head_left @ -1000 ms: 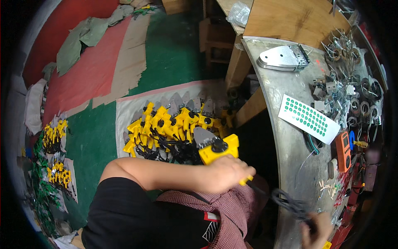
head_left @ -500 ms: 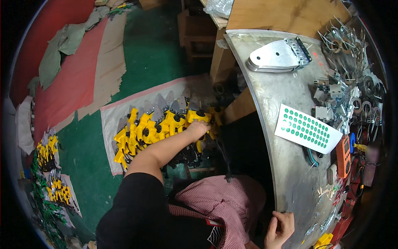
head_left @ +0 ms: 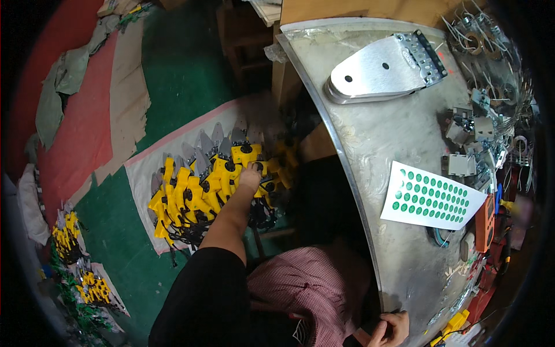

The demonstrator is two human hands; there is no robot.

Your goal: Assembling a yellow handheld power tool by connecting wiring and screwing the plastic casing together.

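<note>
Several yellow-bodied hand tools [head_left: 199, 199] with flat, grey pointed plates and black cords lie in a row on a pale cloth [head_left: 139, 173] on the floor. My left hand [head_left: 250, 178] reaches down to the right part of this row, its fingers curled on a yellow tool [head_left: 260, 166]; the fingertips are partly hidden. At the lower edge, my right hand [head_left: 394, 327] rests by the metal bench's [head_left: 361, 136] front edge, fingers loosely bent toward the thumb, with nothing visible in them.
On the bench are stacked silver pointed plates [head_left: 370, 72], a white sheet of green round stickers [head_left: 430, 199], metal brackets [head_left: 462, 165], wired rings [head_left: 477, 40] and an orange meter [head_left: 484, 222]. More yellow tools [head_left: 95, 287] lie on the floor at left.
The view has shifted, so the bench appears larger and the floor row further left. My left forearm is more upright, its hand still among the tools. My right hand stays by the bench edge.
</note>
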